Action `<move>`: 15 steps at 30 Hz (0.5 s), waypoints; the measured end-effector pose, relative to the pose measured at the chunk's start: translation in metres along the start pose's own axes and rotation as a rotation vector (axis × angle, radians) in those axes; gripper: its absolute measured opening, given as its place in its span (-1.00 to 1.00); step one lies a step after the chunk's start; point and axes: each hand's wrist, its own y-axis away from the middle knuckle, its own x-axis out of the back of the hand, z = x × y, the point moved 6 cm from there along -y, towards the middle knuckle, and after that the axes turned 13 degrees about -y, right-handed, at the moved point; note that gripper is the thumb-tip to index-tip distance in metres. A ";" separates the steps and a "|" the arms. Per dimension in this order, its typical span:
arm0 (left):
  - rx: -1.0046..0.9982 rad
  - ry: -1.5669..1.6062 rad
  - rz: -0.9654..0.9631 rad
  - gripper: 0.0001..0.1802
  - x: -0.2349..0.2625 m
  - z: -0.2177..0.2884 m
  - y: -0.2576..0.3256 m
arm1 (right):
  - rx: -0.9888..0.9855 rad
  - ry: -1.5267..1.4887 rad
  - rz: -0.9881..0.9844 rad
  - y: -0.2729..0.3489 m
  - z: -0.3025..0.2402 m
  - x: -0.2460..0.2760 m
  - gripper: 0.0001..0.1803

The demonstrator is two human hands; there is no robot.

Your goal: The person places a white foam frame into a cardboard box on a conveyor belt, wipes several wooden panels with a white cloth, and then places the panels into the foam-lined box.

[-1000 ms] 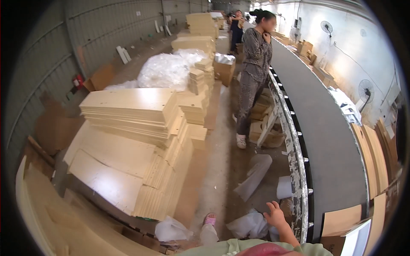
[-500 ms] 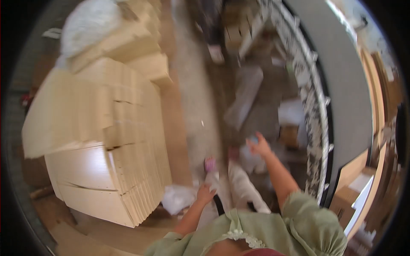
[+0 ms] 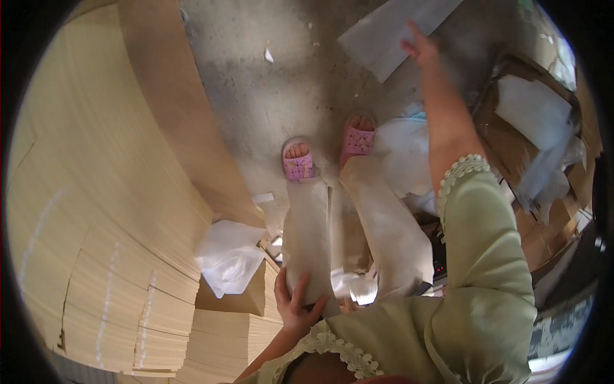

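A: We're looking straight down here, and the right hand (image 3: pixel 419 46) is stretching out and away from the body, arm fully extended, toward a long pale grey flat sheet (image 3: pixel 390 32) lying on the concrete floor (image 3: pixel 275 96).

B: And that sheet is lying ahead and slightly right of the pink sandals (image 3: pixel 329 152), isn't it?

A: Exactly. Its long axis is running diagonally, from the near-left end up toward the far right. The right hand is sitting at its near long edge, fingers spread loosely open, 1 finger pointing up over the sheet. Whether it's actually touching, I can't tell; the hand is blurred.

B: So nothing is gripped there?

A: Nothing I can see closed in it. Meanwhile the left hand (image 3: pixel 295 306) is staying out of it: it's resting low against the person's own beige trouser leg (image 3: pixel 307 249), fingers splayed flat on the cloth, holding nothing.

B: So the right is by far the nearer hand.

A: No contest. The left is well apart from the sheet, right by the body, beside the tall stack of tan flattened cardboard (image 3: pixel 96 224) and the crumpled white plastic wrap (image 3: pixel 227 256) lying next to it.
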 end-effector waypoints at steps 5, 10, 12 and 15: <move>0.039 -0.011 0.008 -0.25 -0.011 -0.009 0.003 | 0.076 -0.309 -0.230 -0.026 0.006 -0.021 -0.51; 0.007 -0.074 -0.112 -0.27 0.005 0.016 -0.001 | 0.914 1.141 -0.575 0.157 0.018 -0.069 -0.78; 0.068 0.010 -0.076 -0.17 0.003 0.009 0.008 | 0.584 1.601 -1.088 0.298 0.049 -0.068 -0.74; 0.124 0.054 0.254 -0.01 0.039 0.024 0.001 | 0.369 1.713 -1.742 0.491 0.074 0.012 -0.61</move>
